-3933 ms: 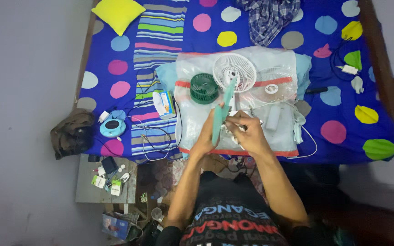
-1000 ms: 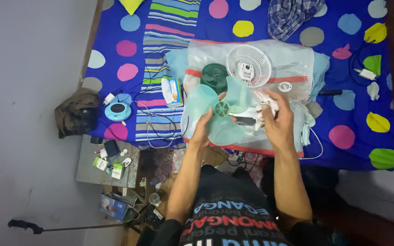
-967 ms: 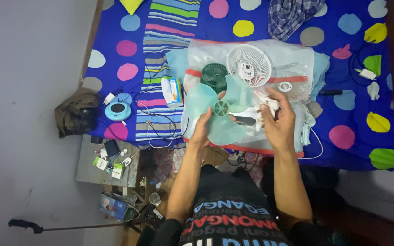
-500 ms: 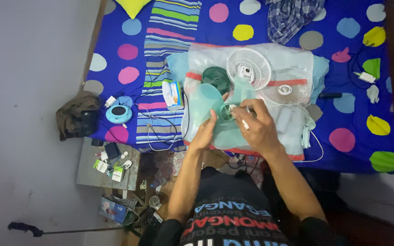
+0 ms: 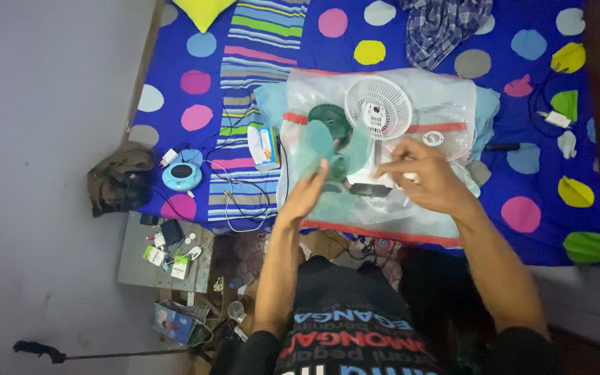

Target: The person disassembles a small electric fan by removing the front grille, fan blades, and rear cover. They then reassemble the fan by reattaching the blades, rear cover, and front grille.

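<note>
Fan blade (image 5: 324, 160), pale translucent green with broad rounded lobes, sits on the clear plastic sheet (image 5: 446, 104) over the bed (image 5: 411, 28). The left hand (image 5: 307, 194) grips its near edge. The right hand (image 5: 425, 180) is curled beside it; what it holds is unclear. Beyond lie a dark green motor housing (image 5: 328, 118) and white fan grille (image 5: 378, 107).

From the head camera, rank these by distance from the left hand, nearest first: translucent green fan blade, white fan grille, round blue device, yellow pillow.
1. Fan blade, touching the left hand.
2. White fan grille, up right.
3. Round blue device, far left.
4. Yellow pillow, top edge.
</note>
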